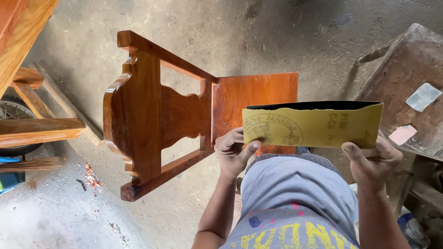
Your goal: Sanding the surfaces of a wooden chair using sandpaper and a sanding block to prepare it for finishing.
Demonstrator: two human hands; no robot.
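Both hands, left hand (234,151) and right hand (374,161), pinch a folded yellow sandpaper sheet (312,124) with closed fingers above a wooden chair (154,116).

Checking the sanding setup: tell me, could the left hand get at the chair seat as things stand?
Probably yes. The left hand is directly over the near edge of the chair seat, nothing between them. But its fingers are pinching the folded sandpaper sheet, shared with the right hand.
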